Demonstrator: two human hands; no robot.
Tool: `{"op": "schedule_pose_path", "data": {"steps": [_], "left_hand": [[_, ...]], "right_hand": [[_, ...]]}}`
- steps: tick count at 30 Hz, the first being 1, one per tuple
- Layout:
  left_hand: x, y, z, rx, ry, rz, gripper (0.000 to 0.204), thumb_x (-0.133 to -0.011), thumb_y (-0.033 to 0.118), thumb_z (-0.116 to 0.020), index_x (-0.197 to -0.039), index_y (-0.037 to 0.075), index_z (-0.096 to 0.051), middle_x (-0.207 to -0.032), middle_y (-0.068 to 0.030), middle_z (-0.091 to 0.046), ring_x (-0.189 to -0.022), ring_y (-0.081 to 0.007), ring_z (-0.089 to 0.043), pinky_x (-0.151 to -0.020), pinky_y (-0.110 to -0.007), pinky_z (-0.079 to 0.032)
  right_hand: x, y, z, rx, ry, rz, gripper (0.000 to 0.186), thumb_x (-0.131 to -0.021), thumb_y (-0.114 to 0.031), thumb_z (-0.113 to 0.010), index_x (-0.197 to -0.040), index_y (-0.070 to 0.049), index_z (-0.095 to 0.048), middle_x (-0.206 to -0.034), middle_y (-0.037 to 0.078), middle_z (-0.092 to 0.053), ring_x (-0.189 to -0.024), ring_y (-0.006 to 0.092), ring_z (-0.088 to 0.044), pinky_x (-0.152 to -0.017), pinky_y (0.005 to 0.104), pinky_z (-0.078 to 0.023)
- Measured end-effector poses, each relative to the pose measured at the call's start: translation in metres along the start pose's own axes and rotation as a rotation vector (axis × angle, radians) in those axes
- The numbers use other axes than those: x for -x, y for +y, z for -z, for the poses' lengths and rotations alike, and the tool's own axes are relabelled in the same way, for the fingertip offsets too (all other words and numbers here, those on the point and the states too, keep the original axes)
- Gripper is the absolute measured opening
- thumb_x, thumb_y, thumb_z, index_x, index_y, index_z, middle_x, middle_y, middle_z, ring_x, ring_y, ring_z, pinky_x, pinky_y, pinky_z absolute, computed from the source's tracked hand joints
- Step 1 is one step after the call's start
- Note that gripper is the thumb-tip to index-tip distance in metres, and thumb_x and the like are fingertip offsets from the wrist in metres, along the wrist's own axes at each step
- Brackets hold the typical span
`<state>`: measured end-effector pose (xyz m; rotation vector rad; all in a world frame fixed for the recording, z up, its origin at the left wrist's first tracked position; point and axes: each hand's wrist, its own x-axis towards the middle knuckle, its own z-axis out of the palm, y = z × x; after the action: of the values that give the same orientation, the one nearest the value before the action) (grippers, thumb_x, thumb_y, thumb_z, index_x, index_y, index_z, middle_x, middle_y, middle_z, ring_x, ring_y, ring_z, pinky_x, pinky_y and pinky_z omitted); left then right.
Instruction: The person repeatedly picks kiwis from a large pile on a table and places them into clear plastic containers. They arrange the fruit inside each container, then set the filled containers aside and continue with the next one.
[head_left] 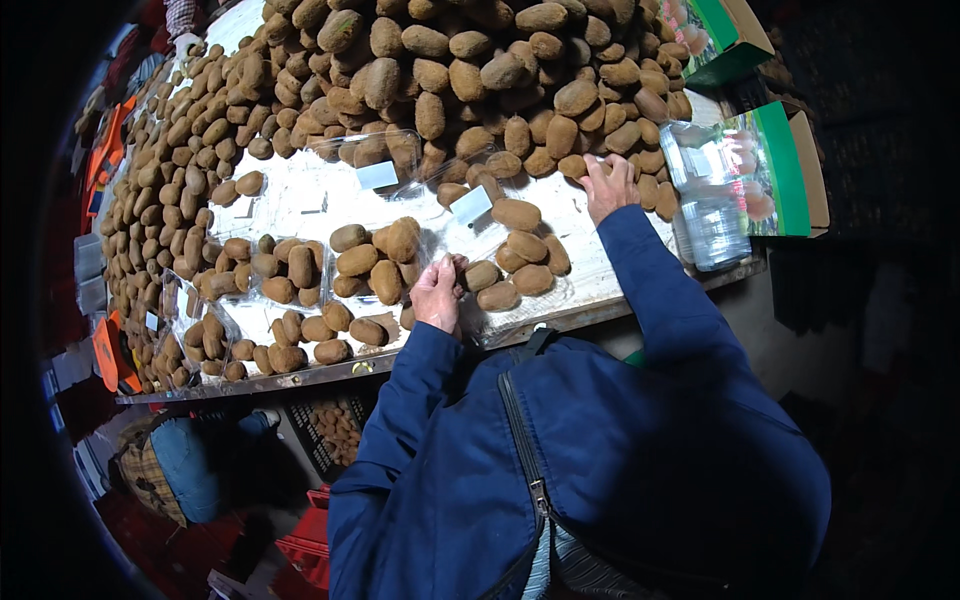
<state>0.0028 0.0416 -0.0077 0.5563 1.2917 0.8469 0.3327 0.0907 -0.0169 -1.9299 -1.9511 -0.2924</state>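
My left hand [437, 295] is closed around a brown kiwifruit [458, 265] beside an open clear plastic container [478, 325] with several kiwifruit inside. My right hand [610, 190] reaches to the edge of the big heap [430, 75], its fingers closed on another kiwifruit [573, 167]. More clear containers [335, 138], some with pale labels, lie on the white tabletop [247, 330], several partly filled with fruit.
Stacked clear containers [708, 230] and green cardboard boxes [785, 175] stand at the table's right. Orange plastic items [110, 355] are along the far left. A black crate [330, 435] of fruit sits below the table edge. Another person's hand [186, 42] shows at top left.
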Motion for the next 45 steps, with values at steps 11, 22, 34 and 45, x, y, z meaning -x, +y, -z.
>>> {"op": "schedule_pose_path", "data": {"steps": [11, 22, 34, 45], "left_hand": [[-0.005, -0.005, 0.001, -0.108, 0.026, -0.036, 0.028, -0.101, 0.029, -0.057, -0.11, 0.004, -0.066, -0.095, 0.0003, -0.069, -0.076, -0.0034, -0.055, -0.063, -0.02, -0.043], [0.004, 0.002, -0.011, 0.104, 0.07, -0.051, 0.028, -0.102, 0.024, -0.055, -0.107, 0.0, -0.069, -0.092, 0.0003, -0.069, -0.068, -0.0026, -0.046, -0.063, -0.02, -0.039], [0.003, 0.003, -0.013, 0.231, 0.039, -0.041, 0.028, -0.101, 0.021, -0.057, -0.111, -0.005, -0.062, -0.104, -0.0095, -0.068, -0.097, -0.0176, -0.064, -0.091, -0.03, -0.049], [0.0, 0.005, -0.013, 0.222, -0.042, -0.08, 0.026, -0.102, 0.016, -0.053, -0.111, -0.007, -0.062, -0.104, -0.0117, -0.068, -0.099, -0.0183, -0.066, -0.091, -0.029, -0.05]], "right_hand": [[0.003, -0.023, 0.003, -0.172, -0.034, -0.036, 0.058, -0.083, -0.032, -0.077, -0.129, -0.005, -0.054, -0.11, 0.018, -0.056, -0.102, 0.0371, -0.054, -0.083, 0.0465, -0.051], [0.006, -0.083, 0.087, -0.436, -0.097, 0.117, 0.05, -0.083, -0.023, -0.077, -0.119, 0.005, -0.059, -0.095, 0.018, -0.065, -0.086, 0.0266, -0.064, -0.074, 0.0335, -0.055], [0.012, -0.134, 0.095, -0.478, 0.042, 0.256, 0.051, -0.078, -0.015, -0.078, -0.121, 0.004, -0.058, -0.111, 0.021, -0.056, -0.112, 0.0377, -0.052, -0.098, 0.0442, -0.046], [-0.004, -0.101, 0.087, -0.65, -0.153, 0.013, 0.039, -0.087, -0.007, -0.067, -0.124, 0.002, -0.058, -0.105, 0.019, -0.064, -0.095, 0.0319, -0.062, -0.082, 0.0385, -0.052]]}}
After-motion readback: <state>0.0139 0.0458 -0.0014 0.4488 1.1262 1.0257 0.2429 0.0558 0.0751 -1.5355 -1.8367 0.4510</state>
